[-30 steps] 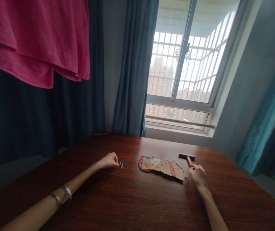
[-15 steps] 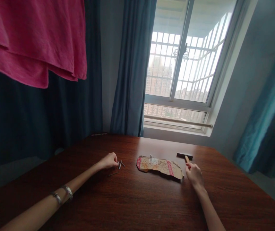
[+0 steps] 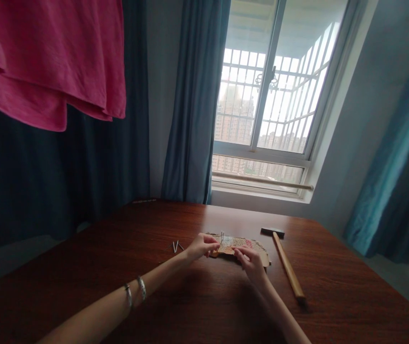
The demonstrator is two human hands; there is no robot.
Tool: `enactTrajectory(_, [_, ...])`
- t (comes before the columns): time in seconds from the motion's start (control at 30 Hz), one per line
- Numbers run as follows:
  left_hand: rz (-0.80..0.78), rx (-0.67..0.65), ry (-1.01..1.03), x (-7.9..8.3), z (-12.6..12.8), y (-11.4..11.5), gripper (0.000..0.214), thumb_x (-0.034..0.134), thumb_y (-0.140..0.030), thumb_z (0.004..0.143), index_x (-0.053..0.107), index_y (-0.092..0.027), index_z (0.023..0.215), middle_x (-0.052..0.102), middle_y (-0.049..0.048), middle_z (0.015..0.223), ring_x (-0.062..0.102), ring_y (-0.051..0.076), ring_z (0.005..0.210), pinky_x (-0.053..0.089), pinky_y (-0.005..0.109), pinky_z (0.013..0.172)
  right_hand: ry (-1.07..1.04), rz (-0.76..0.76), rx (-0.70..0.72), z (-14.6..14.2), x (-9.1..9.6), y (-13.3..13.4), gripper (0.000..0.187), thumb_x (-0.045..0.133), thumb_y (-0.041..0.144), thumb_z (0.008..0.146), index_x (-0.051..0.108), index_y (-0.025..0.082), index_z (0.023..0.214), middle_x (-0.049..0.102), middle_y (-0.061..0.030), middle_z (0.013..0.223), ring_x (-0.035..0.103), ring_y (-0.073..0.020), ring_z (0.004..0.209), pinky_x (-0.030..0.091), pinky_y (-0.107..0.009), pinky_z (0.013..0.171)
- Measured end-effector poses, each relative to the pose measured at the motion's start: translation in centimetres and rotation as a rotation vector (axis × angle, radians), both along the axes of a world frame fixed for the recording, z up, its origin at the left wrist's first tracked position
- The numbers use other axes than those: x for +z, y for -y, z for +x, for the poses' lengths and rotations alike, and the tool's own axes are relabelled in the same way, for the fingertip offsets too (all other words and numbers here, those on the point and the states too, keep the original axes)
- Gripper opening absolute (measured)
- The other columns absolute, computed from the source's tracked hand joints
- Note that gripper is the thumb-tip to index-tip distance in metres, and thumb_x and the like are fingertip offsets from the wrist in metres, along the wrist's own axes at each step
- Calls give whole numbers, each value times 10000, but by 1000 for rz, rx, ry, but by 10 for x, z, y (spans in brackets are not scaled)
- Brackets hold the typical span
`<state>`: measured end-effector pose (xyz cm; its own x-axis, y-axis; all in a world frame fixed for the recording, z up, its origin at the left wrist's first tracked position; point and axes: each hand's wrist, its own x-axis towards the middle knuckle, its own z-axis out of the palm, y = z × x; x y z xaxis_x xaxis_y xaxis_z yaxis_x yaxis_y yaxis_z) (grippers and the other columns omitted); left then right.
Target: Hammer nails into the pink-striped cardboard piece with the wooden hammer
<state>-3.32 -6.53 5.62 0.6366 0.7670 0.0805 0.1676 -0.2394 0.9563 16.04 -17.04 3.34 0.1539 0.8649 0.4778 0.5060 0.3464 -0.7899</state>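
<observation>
A patterned cardboard piece (image 3: pixel 259 247) lies on the table, with a pair of thin nails (image 3: pixel 222 235) standing upright in it. Over its left part, my left hand (image 3: pixel 203 245) is pinched on what looks like a nail (image 3: pixel 220 246), mostly hidden by the fingertips. My right hand (image 3: pixel 251 263) reaches over the near edge of the cardboard, thumb and forefinger drawn together; whether anything is between them does not show. To its right rests a hammer (image 3: pixel 287 263), wooden handle toward me and dark head away, touched by neither hand. Several loose nails (image 3: pixel 175 246) lie left of my left hand.
The brown wooden table (image 3: pixel 204 315) reaches back to a window (image 3: pixel 261 119) and a blue curtain (image 3: pixel 190 119). A pink cloth (image 3: pixel 54 67) hangs at the upper left. Another blue curtain (image 3: pixel 386 167) hangs at the right.
My left hand has moved right, from the loose nails to the cardboard. My right hand has let go of the hammer and moved left to the cardboard; the hammer stays lying on the table.
</observation>
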Motion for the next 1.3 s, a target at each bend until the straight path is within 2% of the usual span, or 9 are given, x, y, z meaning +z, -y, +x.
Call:
enactTrajectory(0.1, [4,-54,67,-8,17,11,354,649,-455,648,681,-107,701,579,18,535,482,99,461,365,210,432,-168,-39,75,-12,-4,-3,384,511,480,794,713,169,892,622,-50,711,488,-109,482,355,-199,350])
enactTrajectory(0.23, [25,-99,100,-14,26,17,348,651,-455,658,692,-115,719,599,28,588,484,95,467,369,205,427,-261,-40,130,-18,-4,-3,400,535,509,767,718,164,855,614,-40,680,488,-104,504,360,-181,346])
enactTrajectory(0.5, [96,-115,34,-16,22,19,369,639,-480,673,714,-134,777,629,38,618,520,118,517,380,220,482,-333,-54,54,-19,-4,-2,387,600,507,711,721,151,801,659,-56,693,501,-114,499,379,-202,369])
enactTrajectory(0.57, [150,-69,41,-14,20,10,348,642,-442,676,710,-132,819,644,47,661,548,140,585,397,231,527,-326,-54,4,-15,0,-3,382,599,502,714,722,155,816,656,-50,673,498,-113,486,392,-210,380])
enactTrajectory(0.63, [188,54,84,-15,20,-6,314,629,-377,684,691,-122,858,649,58,714,565,157,658,414,241,572,-318,-39,-58,-8,3,-8,388,592,504,717,720,154,825,649,-48,664,511,-123,498,404,-214,390])
enactTrajectory(0.77, [124,264,199,-21,26,-45,306,583,-200,635,627,-119,927,627,57,758,575,162,723,442,254,631,-287,-17,-133,5,8,-25,432,559,528,720,714,135,811,668,-76,709,566,-169,592,436,-231,424])
enactTrajectory(0.9, [29,280,287,-28,44,-68,444,520,-90,567,569,-122,1007,603,65,825,573,165,773,452,253,637,-181,0,-151,6,9,-50,427,520,504,749,710,128,822,675,-75,690,585,-184,624,447,-245,483])
enactTrajectory(1.1, [-111,294,372,-39,66,-79,572,481,-91,560,477,-101,1132,581,125,972,570,189,861,453,260,651,-5,40,-159,-1,-2,-87,389,456,447,800,703,151,741,685,-54,665,596,-185,633,452,-271,622])
enactTrajectory(1.3, [-130,255,384,-54,70,-82,570,488,-104,544,486,-113,1114,573,113,942,559,190,867,437,255,638,79,18,-183,0,-16,-96,366,445,435,808,703,177,775,708,-56,751,609,-188,668,456,-278,678])
